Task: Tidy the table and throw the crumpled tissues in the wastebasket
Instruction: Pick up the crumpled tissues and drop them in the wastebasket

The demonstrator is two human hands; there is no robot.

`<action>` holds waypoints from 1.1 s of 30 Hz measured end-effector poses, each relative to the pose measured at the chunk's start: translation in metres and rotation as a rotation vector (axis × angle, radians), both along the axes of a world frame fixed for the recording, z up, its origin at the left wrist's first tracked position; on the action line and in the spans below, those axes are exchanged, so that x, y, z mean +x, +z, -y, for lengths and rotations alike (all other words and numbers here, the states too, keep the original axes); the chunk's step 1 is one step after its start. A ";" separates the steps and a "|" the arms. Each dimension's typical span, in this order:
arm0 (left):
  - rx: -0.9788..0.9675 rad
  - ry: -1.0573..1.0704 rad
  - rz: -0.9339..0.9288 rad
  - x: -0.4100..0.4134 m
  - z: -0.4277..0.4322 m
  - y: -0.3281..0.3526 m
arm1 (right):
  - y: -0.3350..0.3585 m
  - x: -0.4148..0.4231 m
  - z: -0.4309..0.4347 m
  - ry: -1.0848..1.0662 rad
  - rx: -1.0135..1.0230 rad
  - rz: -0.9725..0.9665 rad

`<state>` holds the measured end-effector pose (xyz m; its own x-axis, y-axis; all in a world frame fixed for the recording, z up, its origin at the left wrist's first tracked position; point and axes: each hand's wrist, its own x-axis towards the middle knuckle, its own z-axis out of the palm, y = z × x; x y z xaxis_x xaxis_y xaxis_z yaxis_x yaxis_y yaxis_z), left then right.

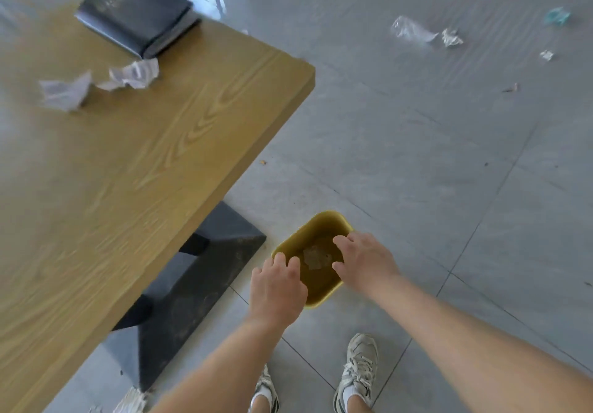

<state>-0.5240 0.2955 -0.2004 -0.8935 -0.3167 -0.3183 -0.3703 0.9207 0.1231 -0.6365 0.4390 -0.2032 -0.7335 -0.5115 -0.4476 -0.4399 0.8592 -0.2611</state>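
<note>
A small yellow wastebasket (324, 220) stands on the grey floor beside the table's dark leg, with a pale tissue (316, 257) lying inside it. My left hand (277, 286) hovers over its near left rim, fingers apart, holding nothing. Over the right rim my right hand (364, 260) is spread, also empty. Two crumpled tissues remain on the wooden table (134, 172): one (65, 91) at the far left and a larger one (134, 74) beside it, just in front of a dark book (136, 11).
The table's black leg and foot (199, 284) stand left of the basket. Scraps lie on the far floor: clear plastic (412, 30), crumpled paper (451, 37), a small white bit (546, 55) and a teal piece (557, 16). Another tissue (133, 402) lies near my shoes (359, 369).
</note>
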 end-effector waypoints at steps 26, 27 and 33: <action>-0.114 0.279 -0.322 0.050 0.052 0.271 | 0.263 -0.001 0.052 0.248 -0.279 -0.256; -0.129 0.298 -0.328 0.052 0.058 0.275 | 0.268 -0.001 0.058 0.263 -0.284 -0.257; -0.220 0.392 -0.325 0.055 0.099 0.292 | 0.293 -0.003 0.109 0.341 -0.301 -0.281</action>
<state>-0.4689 0.1969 0.0916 -0.7367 -0.6730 0.0656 -0.6652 0.7387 0.1082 -0.6398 0.3302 0.0899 -0.5732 -0.8176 -0.0543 -0.7699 0.5601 -0.3060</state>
